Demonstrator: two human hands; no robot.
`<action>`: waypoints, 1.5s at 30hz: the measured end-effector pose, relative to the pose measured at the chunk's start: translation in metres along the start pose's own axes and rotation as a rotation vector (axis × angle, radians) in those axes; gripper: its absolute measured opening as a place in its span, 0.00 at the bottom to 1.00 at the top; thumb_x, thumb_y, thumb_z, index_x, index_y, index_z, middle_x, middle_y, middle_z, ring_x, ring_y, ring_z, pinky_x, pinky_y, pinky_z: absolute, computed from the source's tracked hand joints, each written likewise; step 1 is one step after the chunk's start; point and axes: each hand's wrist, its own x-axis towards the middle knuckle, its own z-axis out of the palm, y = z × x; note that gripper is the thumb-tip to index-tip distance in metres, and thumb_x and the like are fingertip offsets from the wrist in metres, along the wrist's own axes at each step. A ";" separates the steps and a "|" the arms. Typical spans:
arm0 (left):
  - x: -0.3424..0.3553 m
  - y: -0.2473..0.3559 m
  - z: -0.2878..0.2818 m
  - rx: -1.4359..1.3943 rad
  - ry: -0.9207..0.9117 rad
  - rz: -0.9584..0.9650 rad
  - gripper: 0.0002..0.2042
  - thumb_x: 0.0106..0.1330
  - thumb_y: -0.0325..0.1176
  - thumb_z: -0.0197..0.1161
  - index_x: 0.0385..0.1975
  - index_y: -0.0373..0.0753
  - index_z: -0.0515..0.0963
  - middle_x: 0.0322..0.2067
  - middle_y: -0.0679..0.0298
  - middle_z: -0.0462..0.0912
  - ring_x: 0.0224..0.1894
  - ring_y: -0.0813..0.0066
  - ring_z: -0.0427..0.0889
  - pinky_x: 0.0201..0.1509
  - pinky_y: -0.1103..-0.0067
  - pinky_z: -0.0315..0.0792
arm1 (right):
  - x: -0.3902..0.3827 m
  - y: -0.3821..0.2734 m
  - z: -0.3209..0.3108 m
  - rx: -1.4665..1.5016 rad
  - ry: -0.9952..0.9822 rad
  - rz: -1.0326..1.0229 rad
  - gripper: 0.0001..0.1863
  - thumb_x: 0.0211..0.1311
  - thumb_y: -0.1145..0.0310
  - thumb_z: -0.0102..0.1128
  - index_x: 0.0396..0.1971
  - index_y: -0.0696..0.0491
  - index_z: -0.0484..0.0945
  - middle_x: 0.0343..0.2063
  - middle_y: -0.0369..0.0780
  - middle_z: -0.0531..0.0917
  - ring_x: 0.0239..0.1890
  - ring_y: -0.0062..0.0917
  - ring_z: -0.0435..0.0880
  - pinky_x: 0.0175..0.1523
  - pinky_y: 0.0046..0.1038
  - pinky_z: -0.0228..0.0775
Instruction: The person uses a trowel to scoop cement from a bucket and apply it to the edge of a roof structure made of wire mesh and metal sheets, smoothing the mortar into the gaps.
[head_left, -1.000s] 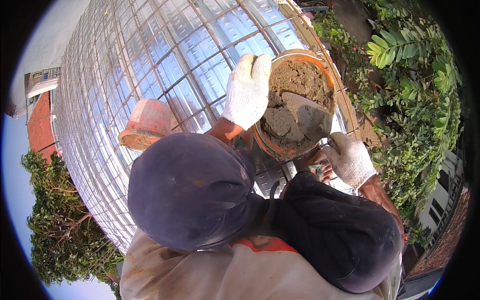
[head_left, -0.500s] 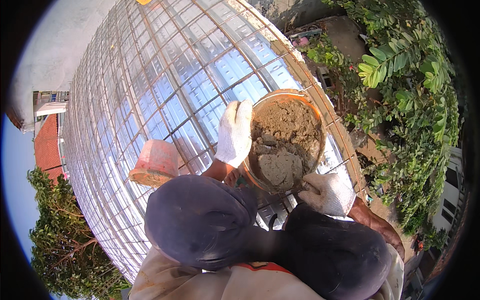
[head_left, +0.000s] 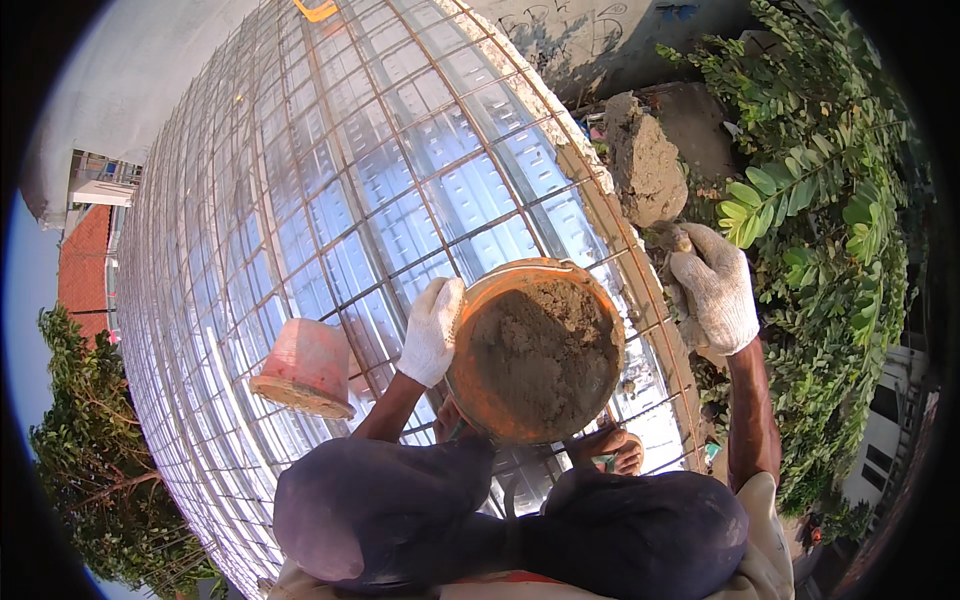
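My left hand (head_left: pixel 433 330), in a white knit glove, is closed on the left rim of a round orange bucket (head_left: pixel 470 405) of wet grey-brown mortar (head_left: pixel 545 350). The bucket stands between my feet on the rebar grid. My right hand (head_left: pixel 718 290), also gloved, is closed round the handle of a trowel (head_left: pixel 682 240), out to the right past the slab edge. A thick lump of mortar (head_left: pixel 648 165) covers its blade, so the metal itself is hidden.
A rebar grid (head_left: pixel 385 215) lies over shiny ribbed metal decking (head_left: pixel 440 150). A pinkish bucket (head_left: pixel 308 358) lies tipped to my left. The rough slab edge (head_left: pixel 590 165) runs along my right, with a drop and leafy branches (head_left: pixel 800 215) beyond. A wall (head_left: pixel 560 40) stands ahead.
My right hand has lifted the trowel out of the bucket with a load of mortar and swung it forward and right, beyond the edge. My left hand has stayed on the rim.
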 end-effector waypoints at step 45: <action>0.010 0.010 -0.013 0.137 -0.179 -0.062 0.14 0.59 0.19 0.63 0.45 0.31 0.72 0.38 0.49 0.74 0.38 0.47 0.78 0.39 0.62 0.72 | 0.239 0.160 0.010 -0.701 -0.581 -0.103 0.25 0.76 0.51 0.54 0.41 0.61 0.85 0.34 0.59 0.86 0.42 0.55 0.87 0.50 0.48 0.76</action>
